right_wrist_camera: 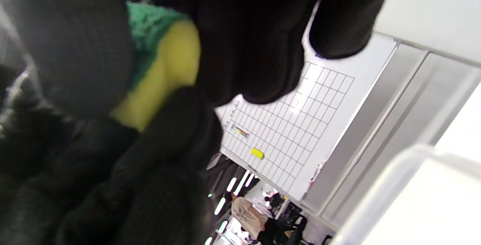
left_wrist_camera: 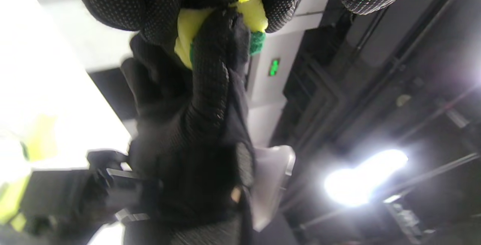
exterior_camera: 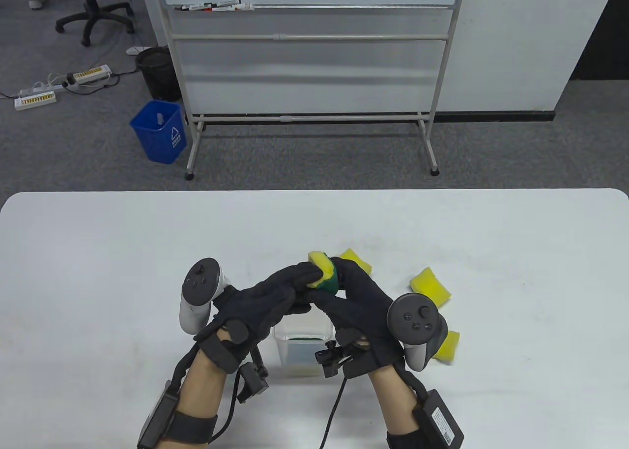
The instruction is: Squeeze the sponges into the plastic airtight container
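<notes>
- Both hands on one sponge [exterior_camera: 323, 273]: your left hand [exterior_camera: 265, 301] and right hand [exterior_camera: 351, 304] meet mid-bench, fingers curled tight round it, yellow foam and green scrub face bulging out between the gloves.
- Sponge sits raised off the bench, above the far rim of the container [exterior_camera: 300, 345], which stands near the bench's front edge between your wrists.
- Container holds something dark green at the bottom; can't tell what from here.
- Long axis of sponge, best guess: runs roughly toward the far edge, free yellow end poking away from you. Green face turned to your right hand. It's crumpled, so axis is approx only.
- Risk 1: sponge is over the far rim, not the centre; anything squeezed out could land on the bench. Bring it nearer you first.
- Risk 2: compressed foam may spring from the grip if one hand eases off.
- Risk 3: wrists crowd the container; a knock could shift or tip it.
- Spare sponges: one [exterior_camera: 357, 261] just behind your hands, one [exterior_camera: 431, 285] toward the right edge, one [exterior_camera: 448, 346] by your right wrist.
</notes>
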Demonstrator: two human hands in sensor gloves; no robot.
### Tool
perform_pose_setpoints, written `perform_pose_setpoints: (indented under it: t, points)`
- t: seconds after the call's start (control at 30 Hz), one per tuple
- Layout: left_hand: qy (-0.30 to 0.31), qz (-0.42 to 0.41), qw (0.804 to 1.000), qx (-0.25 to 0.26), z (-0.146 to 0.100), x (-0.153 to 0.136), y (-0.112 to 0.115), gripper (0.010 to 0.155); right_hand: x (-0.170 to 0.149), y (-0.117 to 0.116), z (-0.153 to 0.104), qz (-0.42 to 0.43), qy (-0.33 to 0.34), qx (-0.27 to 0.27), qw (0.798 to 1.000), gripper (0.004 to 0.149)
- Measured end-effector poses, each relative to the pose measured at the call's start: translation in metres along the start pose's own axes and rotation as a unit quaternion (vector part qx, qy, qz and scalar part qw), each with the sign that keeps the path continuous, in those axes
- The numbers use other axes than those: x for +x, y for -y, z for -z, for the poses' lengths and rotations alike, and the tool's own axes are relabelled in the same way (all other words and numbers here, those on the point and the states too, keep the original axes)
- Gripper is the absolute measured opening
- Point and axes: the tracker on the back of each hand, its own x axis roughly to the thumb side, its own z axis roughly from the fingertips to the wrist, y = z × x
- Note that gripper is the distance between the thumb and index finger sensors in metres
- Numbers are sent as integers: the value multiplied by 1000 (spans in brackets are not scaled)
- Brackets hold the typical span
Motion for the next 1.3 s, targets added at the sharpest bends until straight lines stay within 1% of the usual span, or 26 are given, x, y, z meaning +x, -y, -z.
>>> perform_pose_setpoints:
  t: [0.1,0.17,0.23,0.33,0.4,0.43,0.5,0.53,0.6,0.67,0.77,0.8,0.83,0.9,0.93,1.03,1.13,1.23,1.3]
  points:
    - [-17,73,997,36,-3,7,-3,63,2,-3,-1,-28,-4,3,1000,65]
    - [-22,118,990,70,-5,12,-4,63,5,-5,-2,-46,-1,9,999,64]
    - [-26,180,978,105,-7,19,-4,62,7,-7,-3,-68,6,16,998,63]
    - [-27,247,959,136,-10,27,-5,60,10,-10,-5,-87,17,16,996,60]
    - [-33,302,938,169,-14,31,-7,61,10,-9,-4,-93,15,20,995,59]
    - [-34,315,933,168,-14,32,-7,61,10,-9,-3,-94,14,24,995,58]
    - [-42,337,930,139,-13,33,-6,67,9,-9,-2,-93,9,39,995,57]
    - [-44,350,928,117,-11,33,-4,70,10,-9,-1,-98,7,54,994,57]
    - [-35,364,926,89,-8,31,0,74,13,-11,-2,-112,14,71,991,56]
    - [-36,369,925,80,-4,28,4,74,18,-15,-3,-138,30,83,987,56]
    - [-33,376,921,95,-3,27,4,67,23,-16,-6,-169,41,75,982,57]
    - [-33,374,920,110,-4,28,4,66,25,-17,-6,-183,50,71,979,57]
    - [-33,380,917,120,-4,28,4,63,25,-17,-6,-187,52,70,979,58]
    - [-39,404,903,143,-5,29,1,59,26,-17,-7,-175,50,68,981,59]
    - [-41,406,900,149,-6,29,0,56,26,-16,-7,-172,51,65,982,60]
    - [-43,385,906,169,-7,26,-5,51,26,-15,-7,-151,50,55,986,60]
    - [-37,324,925,192,-9,21,-11,49,24,-13,-7,-108,42,55,992,60]
    - [-33,247,948,198,-10,13,-17,47,20,-12,-5,-35,12,90,995,63]
    - [-36,219,955,196,-10,9,-19,47,19,-13,-4,0,8,116,993,65]
